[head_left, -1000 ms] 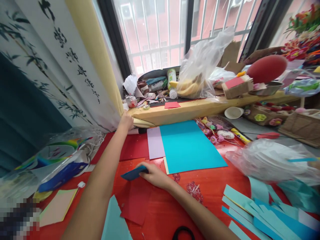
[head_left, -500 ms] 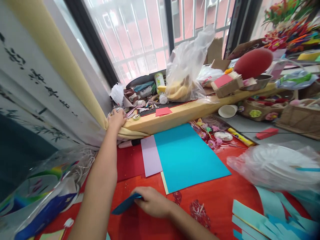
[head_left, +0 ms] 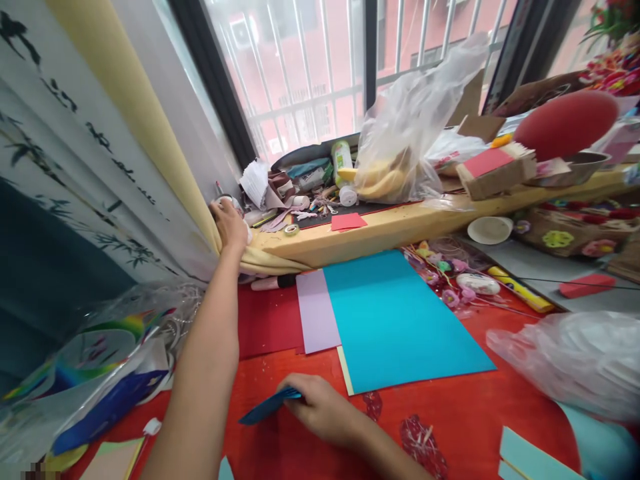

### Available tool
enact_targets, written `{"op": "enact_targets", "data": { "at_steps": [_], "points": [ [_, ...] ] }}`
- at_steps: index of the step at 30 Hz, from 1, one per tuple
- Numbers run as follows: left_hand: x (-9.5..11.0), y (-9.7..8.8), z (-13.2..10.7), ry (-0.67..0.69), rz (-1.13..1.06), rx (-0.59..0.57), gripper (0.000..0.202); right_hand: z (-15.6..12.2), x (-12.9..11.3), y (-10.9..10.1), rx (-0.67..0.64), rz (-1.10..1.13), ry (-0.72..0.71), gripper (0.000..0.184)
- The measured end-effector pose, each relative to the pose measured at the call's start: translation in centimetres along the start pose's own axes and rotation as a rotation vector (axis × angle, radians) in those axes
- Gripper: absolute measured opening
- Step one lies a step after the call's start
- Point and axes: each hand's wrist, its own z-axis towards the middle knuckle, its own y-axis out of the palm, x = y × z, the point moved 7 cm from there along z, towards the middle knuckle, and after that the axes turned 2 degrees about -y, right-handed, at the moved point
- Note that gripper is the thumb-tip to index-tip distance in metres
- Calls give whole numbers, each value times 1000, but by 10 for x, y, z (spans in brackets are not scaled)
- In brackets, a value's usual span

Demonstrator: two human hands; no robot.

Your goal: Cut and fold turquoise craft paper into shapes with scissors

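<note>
My left hand [head_left: 229, 223] reaches far forward to the left end of the windowsill, its fingers curled over a small round white thing beside the yellow curtain [head_left: 150, 127]. What it grips is mostly hidden. My right hand [head_left: 320, 410] rests low on the red table [head_left: 475, 413], pinching a folded dark blue paper piece [head_left: 267, 407] between thumb and fingers. A large turquoise sheet [head_left: 400, 320] lies just beyond it, with a lilac sheet [head_left: 317, 310] at its left edge.
The wooden sill [head_left: 400, 227] holds paper scraps, a tape roll [head_left: 291, 230], a bottle, a clear plastic bag [head_left: 410, 127], a cardboard box and a red foam ball [head_left: 565, 123]. A crinkled plastic bag [head_left: 570, 357] sits right; another bag with printed packaging [head_left: 95, 373] lies left.
The view swung slightly right. My left hand moved a little further up onto the sill's corner. My right hand kept the blue piece in the same place.
</note>
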Motion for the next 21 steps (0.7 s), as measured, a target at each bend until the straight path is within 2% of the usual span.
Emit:
{"op": "enact_targets", "data": {
  "at_steps": [5, 11, 13, 16, 21],
  "points": [
    [2, 6, 3, 73, -140, -16, 32, 1, 0, -2, -1, 39, 6, 15],
    [-2, 44, 2, 187, -165, -284, 37, 1, 1, 0, -3, 25, 26, 13],
    [1, 50, -3, 229, -150, -339, 38, 1, 2, 1, -8, 17, 30, 13],
    [15, 43, -18, 329, -126, -358, 40, 1, 2, 1, -8, 16, 23, 13],
    [49, 21, -57, 622, -49, -451, 28, 3, 3, 0, -7, 13, 35, 10]
  ]
}}
